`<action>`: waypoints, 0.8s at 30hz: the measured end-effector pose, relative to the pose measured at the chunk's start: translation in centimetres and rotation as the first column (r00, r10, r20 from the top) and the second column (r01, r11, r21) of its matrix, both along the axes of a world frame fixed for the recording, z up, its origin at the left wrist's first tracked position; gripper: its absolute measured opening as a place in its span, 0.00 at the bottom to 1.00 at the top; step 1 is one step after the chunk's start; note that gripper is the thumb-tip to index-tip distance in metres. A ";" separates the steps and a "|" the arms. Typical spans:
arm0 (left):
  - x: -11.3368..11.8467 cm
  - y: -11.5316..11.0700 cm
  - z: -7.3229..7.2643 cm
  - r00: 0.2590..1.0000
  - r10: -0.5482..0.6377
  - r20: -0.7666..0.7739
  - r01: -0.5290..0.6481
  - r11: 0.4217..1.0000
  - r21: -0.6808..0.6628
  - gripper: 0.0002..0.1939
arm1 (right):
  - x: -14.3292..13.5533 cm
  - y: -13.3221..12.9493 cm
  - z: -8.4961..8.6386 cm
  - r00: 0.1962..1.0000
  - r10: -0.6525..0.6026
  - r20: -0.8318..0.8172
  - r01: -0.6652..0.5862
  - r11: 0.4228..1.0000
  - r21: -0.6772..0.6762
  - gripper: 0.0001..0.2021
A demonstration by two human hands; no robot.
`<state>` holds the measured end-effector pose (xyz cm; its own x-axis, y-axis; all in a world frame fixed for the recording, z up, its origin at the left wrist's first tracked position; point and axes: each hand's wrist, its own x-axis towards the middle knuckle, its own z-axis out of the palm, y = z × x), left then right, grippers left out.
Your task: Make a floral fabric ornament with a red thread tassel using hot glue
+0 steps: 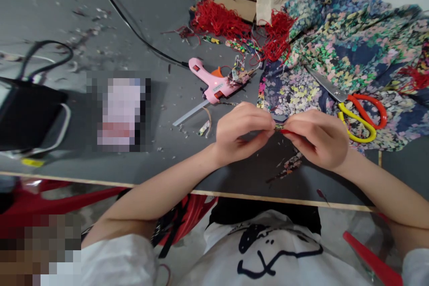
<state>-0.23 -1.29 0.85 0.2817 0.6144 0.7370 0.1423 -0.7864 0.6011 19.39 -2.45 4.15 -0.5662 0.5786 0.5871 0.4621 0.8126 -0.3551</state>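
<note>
My left hand [244,132] and my right hand [317,136] meet above the front of the table, fingertips pinched. Between them runs a narrow strip of patterned fabric [279,127], with a bit of red at its right end; most of it is hidden by my fingers. Just beyond my left hand lies a pink glue gun [214,84] with a clear glue stick [191,113] sticking out of its back. Scissors [350,103] with one red and one yellow handle rest on floral fabric [342,49] beyond my right hand.
Red thread bundles [219,18] and cardboard pieces [236,0] lie at the back. A black cord [130,27] runs to the glue gun. To the left are a blurred-out phone-like object [119,114] and a black bag [31,111]. Fabric scraps [291,164] sit near the table's front edge.
</note>
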 end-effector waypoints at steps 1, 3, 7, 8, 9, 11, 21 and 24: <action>0.0 -0.1 0.0 1.000 0.004 -0.010 -0.003 1.000 0.016 0.02 | 0.0 0.0 0.0 1.000 -0.002 0.007 0.002 1.000 0.004 0.04; -0.1 -0.3 0.0 1.000 0.006 -0.016 -0.006 1.000 0.026 0.04 | -0.1 0.0 0.0 1.000 -0.007 0.014 0.007 1.000 0.014 0.04; -0.1 -0.7 -0.5 1.000 0.016 0.013 -0.015 0.999 -0.036 0.06 | 0.0 0.1 0.0 1.000 -0.027 0.011 0.026 0.999 0.028 0.03; -0.1 -0.7 -0.6 1.000 0.015 0.022 -0.013 0.998 -0.065 0.06 | 0.0 0.2 0.0 1.000 -0.026 0.012 0.025 0.999 0.023 0.03; -0.1 -0.8 -0.6 0.999 0.010 0.035 -0.006 0.995 -0.099 0.05 | 0.1 0.2 0.0 1.000 -0.021 0.011 0.021 1.000 0.015 0.03; 0.0 -0.9 -0.7 0.998 -0.014 0.064 0.025 0.986 -0.166 0.05 | 0.2 0.3 0.0 1.000 -0.009 -0.002 0.009 1.000 -0.005 0.04; -0.1 -0.8 -0.6 0.986 -0.085 0.144 0.129 0.933 -0.336 0.04 | 0.5 0.7 0.3 1.000 0.000 -0.025 -0.001 0.998 -0.055 0.05; 0.0 -0.7 -0.9 0.985 -0.071 0.158 0.131 0.902 -0.412 0.02 | 0.7 0.9 0.2 1.000 -0.002 -0.030 0.000 0.997 -0.074 0.05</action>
